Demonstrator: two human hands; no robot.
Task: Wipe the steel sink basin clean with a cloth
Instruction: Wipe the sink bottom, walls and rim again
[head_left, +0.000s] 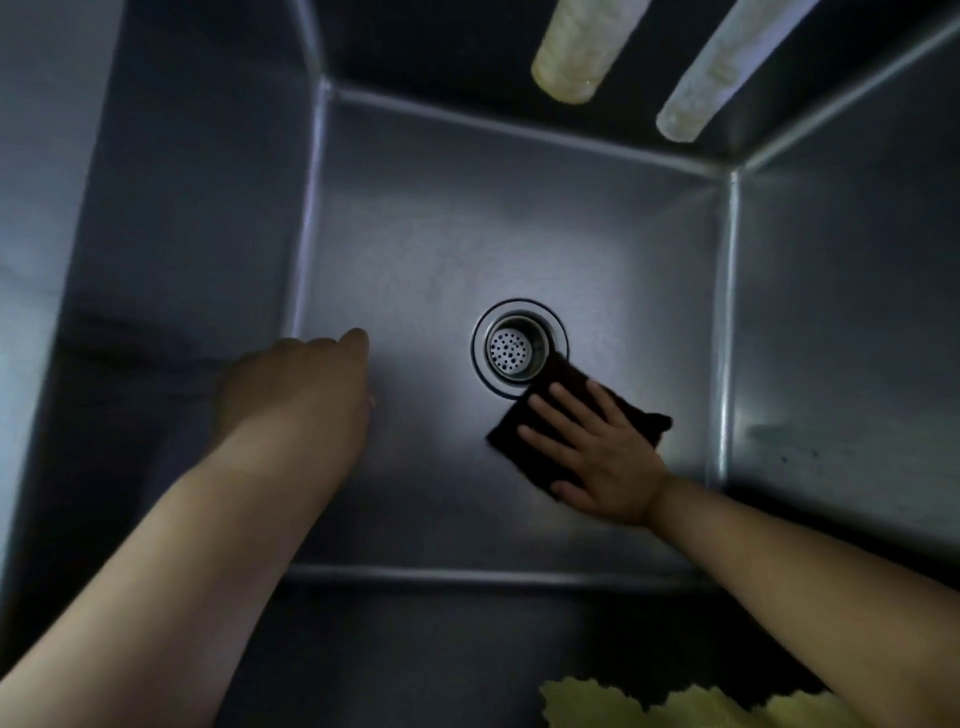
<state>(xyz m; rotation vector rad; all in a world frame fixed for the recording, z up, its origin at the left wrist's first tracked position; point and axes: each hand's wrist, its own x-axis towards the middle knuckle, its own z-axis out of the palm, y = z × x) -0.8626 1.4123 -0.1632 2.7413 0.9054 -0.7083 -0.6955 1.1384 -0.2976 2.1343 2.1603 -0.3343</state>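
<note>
A dark cloth (530, 436) is pressed flat on the sink (415, 234) floor by the right hand (597, 457), fingers spread, its corner overlapping the drain (517, 348) rim. The left hand (296, 384) is seen from behind; its fingers are hidden, so its state cannot be told.

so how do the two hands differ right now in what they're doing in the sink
The right hand lies flat with fingers spread, pressing the dark cloth onto the basin floor beside the drain; the left hand holds nothing. The right hand shows its back and all fingers; the left hand's fingers are mostly hidden. Both reach down into the sink, bare-armed.
</note>
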